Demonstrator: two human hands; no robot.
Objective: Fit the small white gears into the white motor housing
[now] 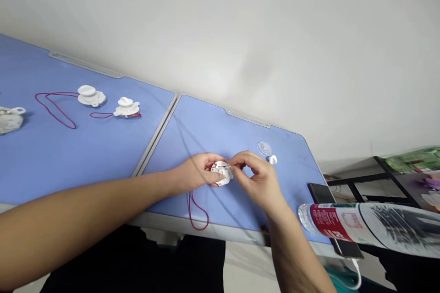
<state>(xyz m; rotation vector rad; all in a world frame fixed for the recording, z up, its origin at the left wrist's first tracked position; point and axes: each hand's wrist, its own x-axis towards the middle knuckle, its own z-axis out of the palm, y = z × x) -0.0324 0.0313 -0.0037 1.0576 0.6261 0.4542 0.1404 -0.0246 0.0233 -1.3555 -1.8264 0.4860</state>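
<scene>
My left hand (197,174) grips a small round white plastic mechanism (222,174), its thumb lying across the face. A red cord (198,213) runs from under that hand and hangs in a loop over the table's front side. At the mechanism's right edge, the thumb and forefinger of my right hand (257,178) are pinched together; whatever they hold is too small to make out. Behind the right hand lie a clear plastic disc (264,148) and a small white knob (272,160).
On the left blue table (85,155) sit two white knobbed pieces (91,95) with red cords and another white piece (10,120) at the edge. A water bottle (364,226) and a phone (321,192) with a white cable (357,274) are at right. A wall rises behind.
</scene>
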